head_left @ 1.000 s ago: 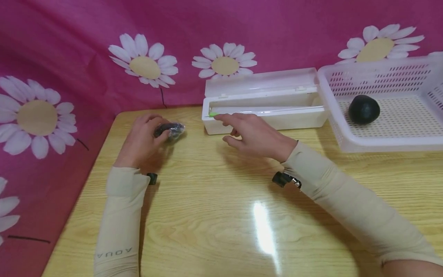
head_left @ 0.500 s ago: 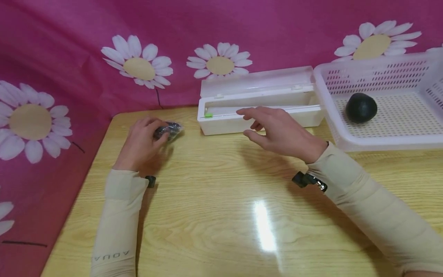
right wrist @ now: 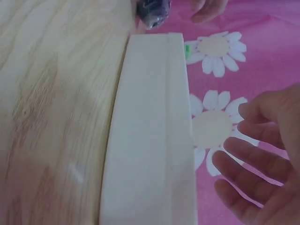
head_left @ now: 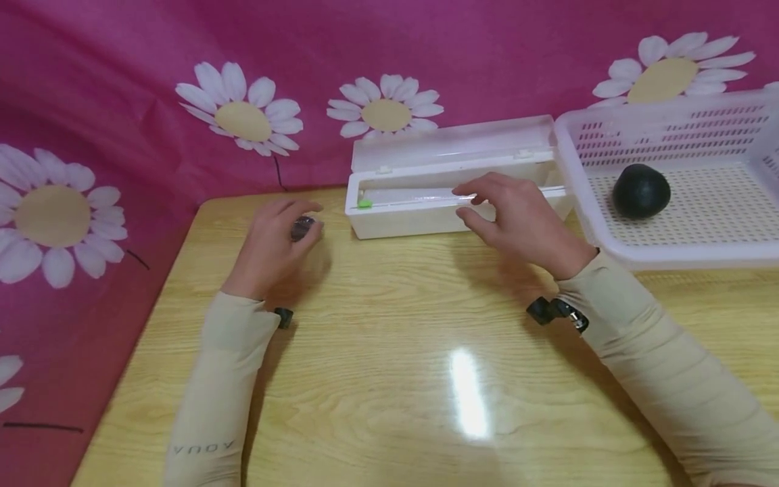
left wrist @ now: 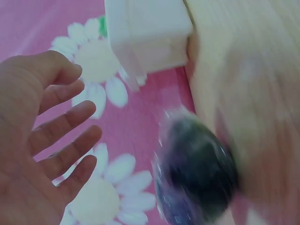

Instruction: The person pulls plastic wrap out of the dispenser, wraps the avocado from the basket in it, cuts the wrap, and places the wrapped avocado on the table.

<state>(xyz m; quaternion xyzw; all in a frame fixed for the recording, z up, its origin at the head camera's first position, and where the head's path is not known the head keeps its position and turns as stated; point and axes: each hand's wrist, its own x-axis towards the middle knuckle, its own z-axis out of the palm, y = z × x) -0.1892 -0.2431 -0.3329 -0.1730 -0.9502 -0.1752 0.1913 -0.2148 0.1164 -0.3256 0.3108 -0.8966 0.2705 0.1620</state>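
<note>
A dark rounded fruit like an avocado, wrapped in clear plastic film [head_left: 301, 228], rests on the table left of the box. My left hand [head_left: 270, 240] is over it and partly hides it. In the left wrist view, a gap shows between the spread fingers [left wrist: 77, 143] and the wrapped fruit [left wrist: 197, 168]. My right hand [head_left: 517, 223], fingers loosely bent and holding nothing, hovers at the front edge of a long white cling film box [head_left: 408, 224]. Its lid [head_left: 456, 143] stands raised, and a green slider [head_left: 364, 203] sits at its left end.
Right of the box stands a white plastic basket [head_left: 688, 253] with an unwrapped dark fruit [head_left: 641, 192] inside. A pink flowered cloth [head_left: 487, 54] hangs behind and to the left of the wooden table [head_left: 377, 365].
My right hand has moved right along the box, away from the green slider. My left hand, earlier gripping the wrapped fruit, has let it go and shifted slightly right.
</note>
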